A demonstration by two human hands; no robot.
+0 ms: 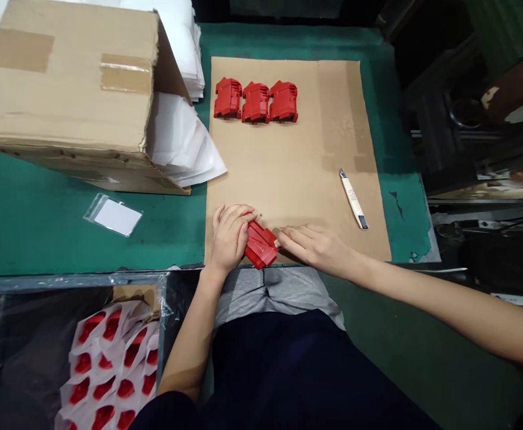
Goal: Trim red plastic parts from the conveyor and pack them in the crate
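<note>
My left hand (231,237) is closed around the left end of a red moulded plastic part (261,243) at the front edge of the cardboard sheet. The part lies tilted, its ribbed upper side showing between my hands. Against its right end is my right hand (316,246), with the fingers drawn together. A small pale bit shows at those fingertips; whether it is a held object or a fingertip is unclear. Three similar red plastic parts (256,103) stand in a row at the far left of the sheet. To the right lies a pale-handled craft knife (353,200).
The cardboard sheet (288,161) covers part of a green tabletop (176,233). At the left, an open carton (64,89) spills white sheets (183,140). Near it lies a small clear bag with a white card (116,216). Below left, a lined bin (73,279) holds several wrapped red parts.
</note>
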